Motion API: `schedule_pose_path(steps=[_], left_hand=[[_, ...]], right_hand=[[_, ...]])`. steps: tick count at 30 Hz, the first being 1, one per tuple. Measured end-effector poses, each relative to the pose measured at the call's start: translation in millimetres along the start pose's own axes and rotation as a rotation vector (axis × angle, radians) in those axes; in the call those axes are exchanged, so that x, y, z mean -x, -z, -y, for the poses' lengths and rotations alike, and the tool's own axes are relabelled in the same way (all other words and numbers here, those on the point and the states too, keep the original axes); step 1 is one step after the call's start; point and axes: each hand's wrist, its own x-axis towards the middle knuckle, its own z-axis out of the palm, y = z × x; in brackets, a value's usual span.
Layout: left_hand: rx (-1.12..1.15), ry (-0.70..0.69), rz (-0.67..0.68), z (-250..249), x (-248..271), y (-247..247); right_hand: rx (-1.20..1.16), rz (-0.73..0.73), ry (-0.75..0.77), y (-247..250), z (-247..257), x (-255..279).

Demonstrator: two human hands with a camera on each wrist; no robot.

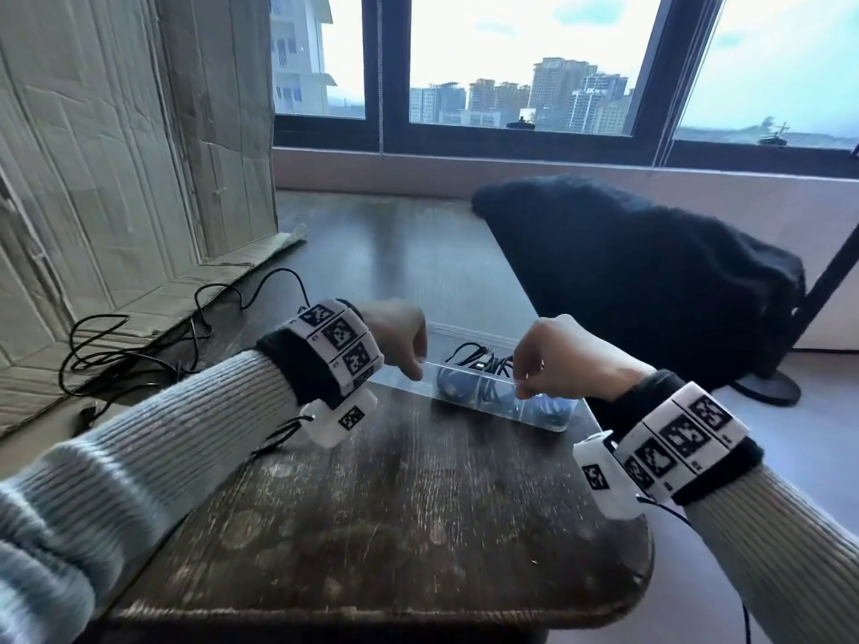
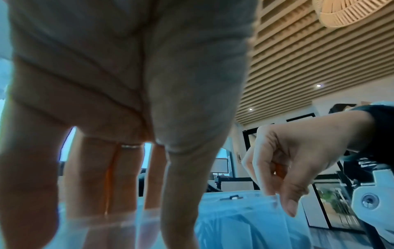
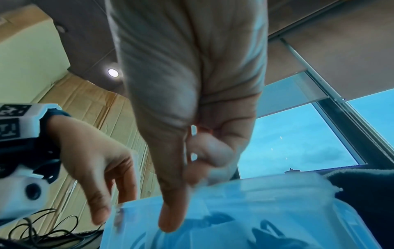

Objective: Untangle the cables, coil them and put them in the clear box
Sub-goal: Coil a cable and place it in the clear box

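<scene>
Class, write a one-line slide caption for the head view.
Both hands, left hand and right hand, pinch the clear box's near rim; coiled black cables inside.

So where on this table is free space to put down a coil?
The near half of the table, between both sleeves, is bare, as is the far part towards the window. Crowded: the clear box under both hands, and the loose cables at left.

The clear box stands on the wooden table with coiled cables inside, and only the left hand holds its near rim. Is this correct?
Not quite: both hands hold it. In the head view the left hand and the right hand each pinch the near rim of the clear box, which stands on the wooden table with coiled cables inside.
</scene>
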Motion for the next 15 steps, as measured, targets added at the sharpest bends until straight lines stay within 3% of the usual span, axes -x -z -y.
schedule_pose_path(steps=[4, 10, 13, 15], left_hand=[[0.034, -0.007, -0.045, 7.7, 6.7, -7.2], [0.195, -0.048, -0.152, 19.4, 23.5, -14.7], [0.292, -0.029, -0.223, 39.5, 46.4, -7.8], [0.302, 0.026, -0.257, 56.1, 67.8, -1.2]], right_hand=[[0.044, -0.018, -0.028, 0.7, -3.4, -27.6], [0.126, -0.169, -0.098, -2.6, -3.9, -62.5], [0.066, -0.235, 0.022, -1.6, 25.1, -53.8], [-0.014, -0.148, 0.16, -2.7, 56.8, -42.1]])
